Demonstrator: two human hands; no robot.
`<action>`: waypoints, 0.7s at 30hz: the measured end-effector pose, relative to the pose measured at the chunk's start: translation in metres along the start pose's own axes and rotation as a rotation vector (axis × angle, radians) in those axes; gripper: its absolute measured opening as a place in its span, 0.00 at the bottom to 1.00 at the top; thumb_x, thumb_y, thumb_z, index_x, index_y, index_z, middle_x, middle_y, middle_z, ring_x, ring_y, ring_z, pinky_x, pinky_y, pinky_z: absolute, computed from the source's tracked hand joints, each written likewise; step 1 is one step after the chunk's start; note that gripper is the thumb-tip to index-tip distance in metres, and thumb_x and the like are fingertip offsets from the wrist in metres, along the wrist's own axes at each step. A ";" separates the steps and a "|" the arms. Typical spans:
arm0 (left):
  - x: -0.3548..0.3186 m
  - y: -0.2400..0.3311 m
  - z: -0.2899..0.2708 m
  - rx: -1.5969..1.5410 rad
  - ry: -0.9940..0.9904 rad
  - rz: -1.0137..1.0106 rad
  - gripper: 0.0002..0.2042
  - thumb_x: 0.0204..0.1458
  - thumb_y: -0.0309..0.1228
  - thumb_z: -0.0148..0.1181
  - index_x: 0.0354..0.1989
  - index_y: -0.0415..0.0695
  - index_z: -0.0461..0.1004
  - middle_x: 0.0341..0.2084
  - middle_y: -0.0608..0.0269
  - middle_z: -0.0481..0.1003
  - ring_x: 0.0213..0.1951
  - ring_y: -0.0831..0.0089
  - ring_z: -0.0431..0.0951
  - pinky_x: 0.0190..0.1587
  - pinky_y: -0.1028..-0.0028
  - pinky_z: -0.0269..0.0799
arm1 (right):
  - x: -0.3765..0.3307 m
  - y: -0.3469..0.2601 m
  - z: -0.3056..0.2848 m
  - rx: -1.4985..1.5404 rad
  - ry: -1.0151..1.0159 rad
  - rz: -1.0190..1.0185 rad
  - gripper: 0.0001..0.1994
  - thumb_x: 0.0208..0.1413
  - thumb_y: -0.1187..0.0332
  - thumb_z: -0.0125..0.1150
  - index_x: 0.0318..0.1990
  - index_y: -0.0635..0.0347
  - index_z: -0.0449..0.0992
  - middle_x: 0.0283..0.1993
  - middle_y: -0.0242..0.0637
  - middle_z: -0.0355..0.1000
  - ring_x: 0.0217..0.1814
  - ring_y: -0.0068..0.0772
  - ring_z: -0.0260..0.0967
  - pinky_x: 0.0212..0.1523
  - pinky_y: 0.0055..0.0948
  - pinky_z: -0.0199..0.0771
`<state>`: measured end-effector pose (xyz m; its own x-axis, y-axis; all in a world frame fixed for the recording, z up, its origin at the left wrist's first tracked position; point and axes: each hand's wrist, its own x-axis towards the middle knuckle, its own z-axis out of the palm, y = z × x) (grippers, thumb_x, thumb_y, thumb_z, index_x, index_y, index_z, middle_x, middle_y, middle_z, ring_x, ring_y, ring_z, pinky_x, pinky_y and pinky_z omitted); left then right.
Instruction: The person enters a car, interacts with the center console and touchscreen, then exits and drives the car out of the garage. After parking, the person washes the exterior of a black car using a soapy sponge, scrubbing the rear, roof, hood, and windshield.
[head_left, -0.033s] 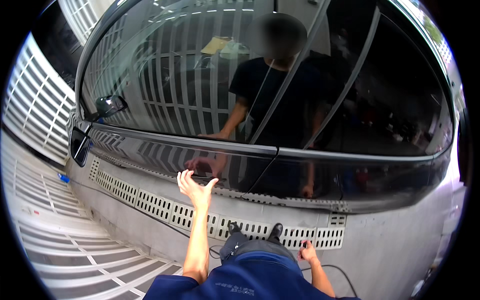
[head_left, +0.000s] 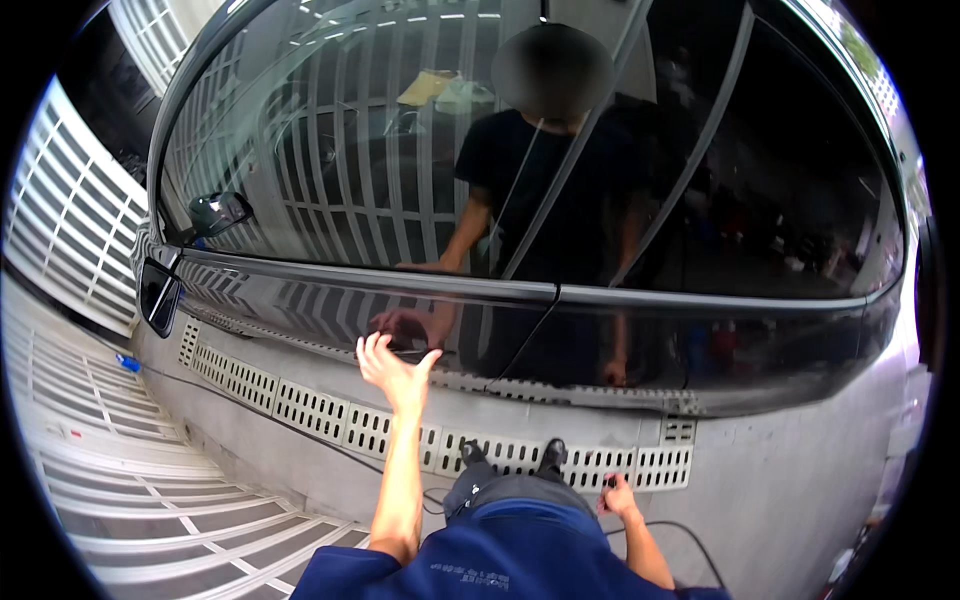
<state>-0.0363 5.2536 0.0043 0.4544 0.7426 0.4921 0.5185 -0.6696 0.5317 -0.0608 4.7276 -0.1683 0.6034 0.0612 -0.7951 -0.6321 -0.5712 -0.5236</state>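
A dark, glossy car (head_left: 300,310) stands in front of me, its side windows mirroring a person in a dark shirt. My left hand (head_left: 393,375) reaches out to the front door, fingers spread and thumb apart, with nothing in it. It is beside the dark door handle (head_left: 432,353); whether the fingertips touch the door I cannot tell. Low at my right side, my right hand (head_left: 618,495) is closed around something small and dark, too small to name. The side mirror (head_left: 160,295) juts out at the car's left end.
A slotted drain grate (head_left: 310,408) runs along the floor beside the car, under my shoes (head_left: 552,455). A dark cable (head_left: 250,405) with a blue connector (head_left: 127,362) lies on the left, and another stretch of dark cable (head_left: 690,545) curves behind my right arm. White slatted panels (head_left: 170,500) stand at left.
The view has shifted very slightly. Both hands keep nearly the same pose and place, the left one still spread by the door handle.
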 end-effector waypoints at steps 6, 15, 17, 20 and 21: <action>0.001 -0.003 -0.006 0.280 -0.316 0.087 0.39 0.48 0.59 0.66 0.54 0.34 0.69 0.46 0.47 0.74 0.55 0.55 0.72 0.65 0.55 0.54 | 0.001 -0.063 0.055 -0.301 -0.015 -0.431 0.24 0.53 0.78 0.52 0.59 0.51 0.65 0.21 0.38 0.74 0.21 0.31 0.75 0.24 0.34 0.76; -0.052 -0.034 -0.072 0.368 -0.543 0.173 0.31 0.42 0.37 0.70 0.53 0.38 0.64 0.50 0.47 0.75 0.58 0.54 0.72 0.65 0.55 0.57 | -0.121 -0.293 0.093 0.262 -0.382 -0.852 0.40 0.53 0.73 0.57 0.75 0.56 0.48 0.30 0.35 0.74 0.31 0.26 0.75 0.36 0.30 0.75; -0.078 -0.060 -0.108 0.348 -0.535 0.195 0.34 0.39 0.33 0.72 0.56 0.38 0.63 0.49 0.49 0.75 0.58 0.54 0.71 0.65 0.54 0.57 | -0.157 -0.305 0.091 0.128 -0.547 -0.869 0.39 0.53 0.72 0.58 0.73 0.57 0.50 0.31 0.36 0.75 0.31 0.26 0.75 0.35 0.29 0.75; -0.128 -0.103 -0.163 0.390 -0.554 0.162 0.45 0.35 0.30 0.74 0.66 0.36 0.57 0.59 0.44 0.68 0.65 0.49 0.63 0.71 0.52 0.50 | -0.193 -0.284 0.088 -0.371 -0.793 -0.974 0.38 0.52 0.69 0.60 0.72 0.61 0.54 0.28 0.36 0.76 0.27 0.27 0.74 0.29 0.31 0.77; -0.152 -0.120 -0.183 0.449 -0.501 0.185 0.48 0.35 0.30 0.74 0.69 0.36 0.54 0.63 0.42 0.64 0.68 0.46 0.59 0.72 0.52 0.48 | -0.222 -0.288 0.078 -0.409 -0.990 -0.913 0.41 0.49 0.70 0.59 0.73 0.61 0.51 0.28 0.40 0.76 0.26 0.32 0.74 0.30 0.33 0.77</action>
<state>-0.3003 5.2191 -0.0083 0.7874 0.6062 0.1118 0.6009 -0.7953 0.0800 -0.0510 4.9423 0.1355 0.0234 0.9793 -0.2008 0.0785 -0.2021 -0.9762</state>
